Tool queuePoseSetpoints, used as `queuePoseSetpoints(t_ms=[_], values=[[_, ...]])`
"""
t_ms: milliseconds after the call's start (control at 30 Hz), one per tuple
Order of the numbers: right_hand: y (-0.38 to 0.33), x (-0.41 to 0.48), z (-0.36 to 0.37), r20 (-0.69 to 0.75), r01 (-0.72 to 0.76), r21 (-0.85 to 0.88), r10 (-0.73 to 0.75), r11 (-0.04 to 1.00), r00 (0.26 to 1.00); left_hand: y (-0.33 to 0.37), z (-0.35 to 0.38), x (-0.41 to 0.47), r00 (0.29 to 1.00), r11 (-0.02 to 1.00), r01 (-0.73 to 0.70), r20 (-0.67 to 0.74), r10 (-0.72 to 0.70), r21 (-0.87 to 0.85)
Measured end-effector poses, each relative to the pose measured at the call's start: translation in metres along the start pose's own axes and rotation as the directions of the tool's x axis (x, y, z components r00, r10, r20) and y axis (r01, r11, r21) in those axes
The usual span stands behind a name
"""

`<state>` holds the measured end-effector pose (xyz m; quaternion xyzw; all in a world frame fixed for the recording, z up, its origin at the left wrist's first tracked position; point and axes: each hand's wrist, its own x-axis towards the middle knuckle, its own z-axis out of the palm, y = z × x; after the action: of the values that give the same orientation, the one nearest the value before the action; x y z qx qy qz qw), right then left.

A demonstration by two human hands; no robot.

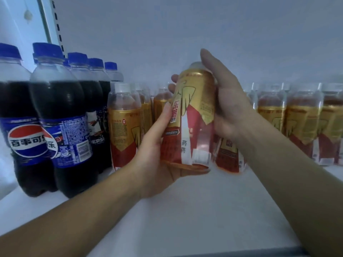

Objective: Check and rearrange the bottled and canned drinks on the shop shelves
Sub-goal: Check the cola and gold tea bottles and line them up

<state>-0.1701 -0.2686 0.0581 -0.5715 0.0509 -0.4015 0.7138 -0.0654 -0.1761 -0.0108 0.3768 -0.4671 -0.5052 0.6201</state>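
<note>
Left hand (157,154): cups the base and left side of the gold-and-red bottle (193,117). Thumb lies up the front label and the fingertips show round the far side near the shoulder. Firm grip.

Right hand (226,108): wrapped round the upper right side of the same bottle, palm against the label, thumb pointing up past the cap end. The cap is mostly hidden behind this hand.

Bottle: held clear of the white shelf (204,210), top tilted slightly right, over the middle of the shelf and in front of the back row. Label blurred; some red and white print, not readable.

Along the back edge of the shelf: matching bottles (124,127) standing upright just left of the hands, and more of the same (300,123) in a row running to the right edge.

Left end of the shelf: cola bottles (55,115) with blue caps and blue labels, upright, packed several deep, just beside the matching bottles.

Behind: plain pale back panel (185,34); slotted upright (56,25) at its left edge.
</note>
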Motion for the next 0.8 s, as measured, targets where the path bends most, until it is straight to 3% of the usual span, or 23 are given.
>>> queuePoseSetpoints(t_ms=[100,200,300,367,433,500,567,633,733,800], values=[[-0.001,0.001,-0.002,-0.087,0.014,-0.008,-0.015,1.0,0.996,-0.003,0.001,0.004,0.999,0.996,-0.025,-0.02,0.026,0.081],[0.003,0.005,-0.006,-0.228,0.174,-0.266,-0.237,0.948,0.944,-0.008,-0.001,0.011,0.985,0.97,-0.106,-0.109,0.132,0.217],[0.006,0.005,-0.007,-0.189,0.212,-0.291,-0.273,0.933,0.943,-0.014,0.002,0.011,0.971,0.94,-0.115,-0.163,0.175,0.322],[0.004,0.005,-0.005,-0.136,0.158,-0.228,-0.192,0.961,0.972,-0.011,0.004,0.009,0.96,0.952,-0.128,-0.208,0.19,0.277],[0.004,0.007,-0.007,-0.107,0.098,-0.16,-0.116,0.982,0.987,-0.003,0.002,0.005,0.966,0.987,-0.095,-0.229,0.123,0.128],[0.007,0.009,-0.01,-0.06,0.026,-0.07,-0.03,0.997,0.998,0.005,-0.001,0.001,0.99,1.0,0.016,-0.142,-0.015,0.006],[0.008,0.006,-0.007,0.008,-0.032,-0.027,0.032,0.999,0.999,0.006,0.0,-0.001,0.996,0.997,0.072,-0.051,-0.073,-0.007],[0.005,0.004,-0.005,0.007,-0.005,-0.05,0.006,0.999,1.0,-0.001,0.001,0.003,0.997,0.998,0.035,-0.069,-0.031,0.056],[0.006,0.004,-0.003,-0.111,0.167,-0.26,-0.201,0.951,0.973,-0.007,0.005,0.009,0.986,0.986,-0.095,-0.122,0.112,0.137],[0.008,0.006,-0.002,-0.14,0.198,-0.261,-0.24,0.945,0.961,-0.007,0.003,0.011,0.978,0.983,-0.118,-0.154,0.139,0.139]])
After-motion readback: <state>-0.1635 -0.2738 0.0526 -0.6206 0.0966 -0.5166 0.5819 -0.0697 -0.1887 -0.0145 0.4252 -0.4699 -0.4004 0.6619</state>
